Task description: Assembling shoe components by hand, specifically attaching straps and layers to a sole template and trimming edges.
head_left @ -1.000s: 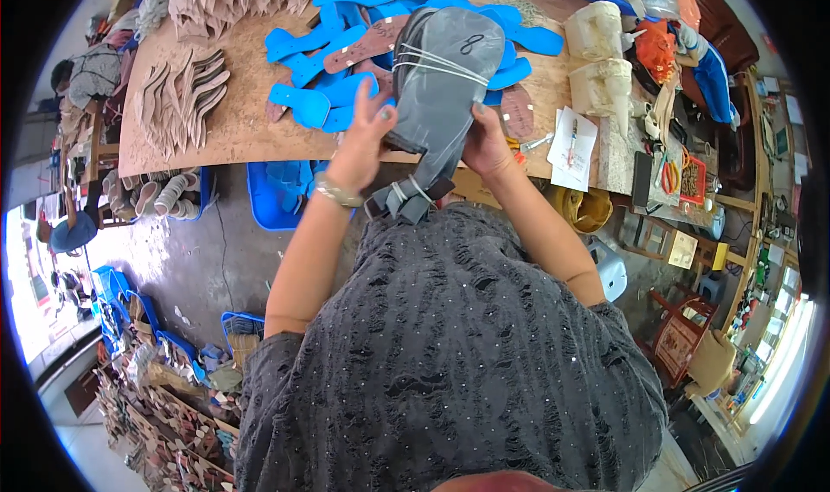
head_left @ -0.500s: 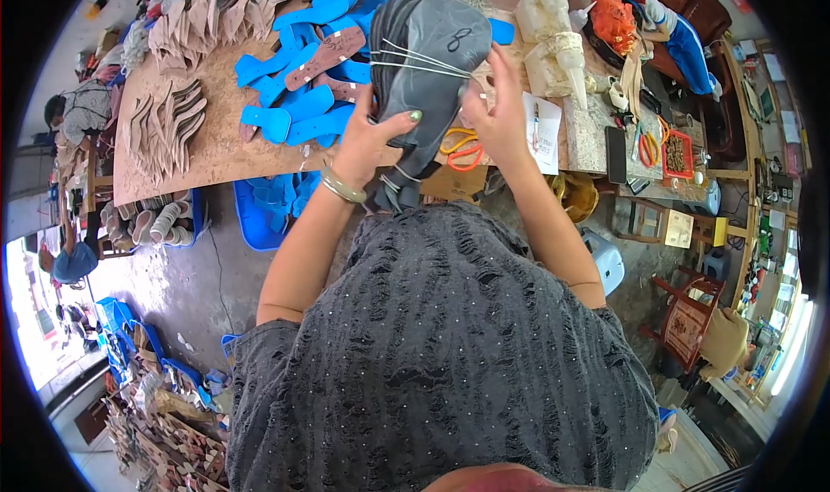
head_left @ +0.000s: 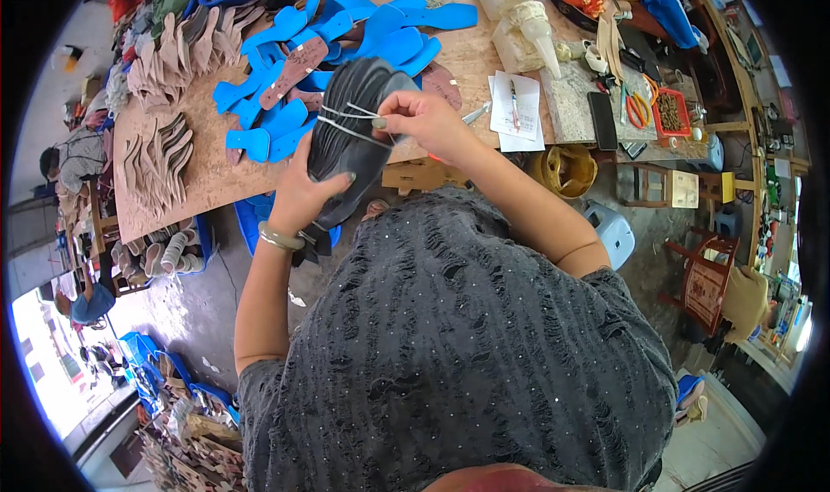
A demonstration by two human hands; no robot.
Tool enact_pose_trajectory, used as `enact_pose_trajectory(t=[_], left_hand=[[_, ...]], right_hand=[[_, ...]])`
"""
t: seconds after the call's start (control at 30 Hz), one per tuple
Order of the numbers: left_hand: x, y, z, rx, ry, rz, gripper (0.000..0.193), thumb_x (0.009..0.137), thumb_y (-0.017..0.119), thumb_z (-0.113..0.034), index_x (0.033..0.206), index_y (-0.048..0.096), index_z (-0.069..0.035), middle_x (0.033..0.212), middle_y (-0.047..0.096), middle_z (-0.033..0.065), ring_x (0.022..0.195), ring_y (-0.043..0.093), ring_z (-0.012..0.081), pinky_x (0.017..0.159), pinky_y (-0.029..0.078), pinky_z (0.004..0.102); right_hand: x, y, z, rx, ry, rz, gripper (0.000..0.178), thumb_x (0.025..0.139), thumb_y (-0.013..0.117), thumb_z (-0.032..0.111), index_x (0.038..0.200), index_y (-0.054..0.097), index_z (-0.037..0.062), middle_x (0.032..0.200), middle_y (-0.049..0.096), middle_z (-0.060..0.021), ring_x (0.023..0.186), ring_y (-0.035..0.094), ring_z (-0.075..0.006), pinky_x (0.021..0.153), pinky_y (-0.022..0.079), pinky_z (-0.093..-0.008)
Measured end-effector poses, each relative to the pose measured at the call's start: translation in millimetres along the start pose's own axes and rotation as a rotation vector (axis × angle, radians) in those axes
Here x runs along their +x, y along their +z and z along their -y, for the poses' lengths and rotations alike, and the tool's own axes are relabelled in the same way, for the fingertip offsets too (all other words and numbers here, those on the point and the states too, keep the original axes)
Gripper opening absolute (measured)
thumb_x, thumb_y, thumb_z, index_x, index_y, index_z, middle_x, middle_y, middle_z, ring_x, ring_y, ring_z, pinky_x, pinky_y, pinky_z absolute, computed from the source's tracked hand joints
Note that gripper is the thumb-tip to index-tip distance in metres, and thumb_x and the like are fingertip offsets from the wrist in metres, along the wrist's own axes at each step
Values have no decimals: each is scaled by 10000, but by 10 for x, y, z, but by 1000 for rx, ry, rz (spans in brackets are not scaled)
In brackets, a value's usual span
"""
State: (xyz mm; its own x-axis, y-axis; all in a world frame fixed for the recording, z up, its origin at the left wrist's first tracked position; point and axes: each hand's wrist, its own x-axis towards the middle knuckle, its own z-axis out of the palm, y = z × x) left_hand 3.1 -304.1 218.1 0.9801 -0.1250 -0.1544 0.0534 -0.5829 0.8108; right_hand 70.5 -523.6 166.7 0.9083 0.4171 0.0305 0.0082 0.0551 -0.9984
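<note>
My left hand [head_left: 304,191] grips the lower side of a stack of dark grey, sole-shaped pieces [head_left: 356,168], thumb across its front. The stack is tilted above the table's near edge, and its layered edges face up. White bands [head_left: 354,132] wrap around it. My right hand [head_left: 422,122] pinches a white band between thumb and fingers and pulls it off the stack's side. Behind my right hand lies a pair of scissors; the blade tip [head_left: 475,113] shows, the rest is mostly hidden.
Blue sole-shaped pieces [head_left: 281,133] and a reddish-brown one [head_left: 294,73] cover the table [head_left: 220,189] beyond the stack. Beige curved pieces [head_left: 156,168] stand at left. Rightward are papers [head_left: 517,116], a phone [head_left: 603,120], a red basket [head_left: 672,116] and a yellow bucket [head_left: 564,170].
The stack has come nearer and leftward, turning so its layered edges show. My right hand has moved from beside the stack to pinch a band. The view has shifted slightly.
</note>
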Motion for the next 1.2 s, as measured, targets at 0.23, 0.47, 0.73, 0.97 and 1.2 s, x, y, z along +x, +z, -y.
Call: enact_pose_trajectory(t=[0.23,0.47,0.73,0.97,1.2], left_hand=[[-128,96,169,1,-27,144,893,631,767,-325,1347,368,28,1299,468,200,1192,468,289,1009,352,358],[104,-12,464,-864,-200,569,995,746,642,-593,1424,230,7,1384,393,136,1263,405,202,1026,364,338],[286,318,981,-1236,-315,503,667,844,619,-336,1361,359,-4,1279,515,164,1118,564,244,952,468,379],[197,-1,369,-1065,-205,76,599,800,638,-153,1326,383,-20,1129,585,116,953,610,167,844,499,301],[-31,-102,236,-375,-18,-196,968,708,714,-182,1471,128,-77,1343,431,161,1198,454,222,999,366,337]], right_hand=[[-166,-212,177,302,406,246,133,844,638,143,923,620,38,665,526,41,524,409,-27,490,331,-180],[-231,-215,158,428,236,201,149,840,645,140,887,671,1,661,554,45,494,335,-16,451,231,-196],[238,-55,268,689,-15,246,153,860,624,135,890,672,-7,675,572,13,509,365,-37,471,270,-206],[385,282,-76,77,-57,12,573,853,611,123,1358,357,26,1303,437,-125,1218,418,-207,1014,336,-330],[325,868,-18,578,138,-3,856,826,636,75,1461,64,127,1381,331,-163,1236,394,-274,1009,355,-380]])
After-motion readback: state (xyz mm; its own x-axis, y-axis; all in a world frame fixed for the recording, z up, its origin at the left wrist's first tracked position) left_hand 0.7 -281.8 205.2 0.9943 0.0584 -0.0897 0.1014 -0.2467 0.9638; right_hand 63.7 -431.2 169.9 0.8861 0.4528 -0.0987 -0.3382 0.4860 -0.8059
